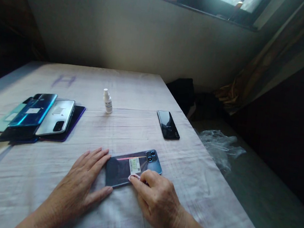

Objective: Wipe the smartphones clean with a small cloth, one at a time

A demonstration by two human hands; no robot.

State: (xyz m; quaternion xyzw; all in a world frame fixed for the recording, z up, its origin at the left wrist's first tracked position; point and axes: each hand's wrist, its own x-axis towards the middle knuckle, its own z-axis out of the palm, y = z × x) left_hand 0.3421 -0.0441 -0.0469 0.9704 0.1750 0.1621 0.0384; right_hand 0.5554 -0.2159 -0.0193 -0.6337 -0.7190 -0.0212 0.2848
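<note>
A dark blue-grey smartphone (119, 168) lies back side up on the cloth in front of me, its camera bump at the right end. A white and green label (135, 166) is stuck to its back. My left hand (81, 179) rests flat with fingers spread, thumb and fingertips at the phone's left end. My right hand (159, 198) is closed over the phone's near edge, pinching a small whitish piece (133, 176) against the back just below the label. Whether that piece is cloth or paper I cannot tell.
Several phones (55, 116) lie overlapping at the left, some with labels. A small white dropper bottle (108, 101) stands mid-table. A black phone (168, 125) lies near the right edge of the cloth-covered table (133, 86). Clear plastic (221, 146) is on the floor beyond it.
</note>
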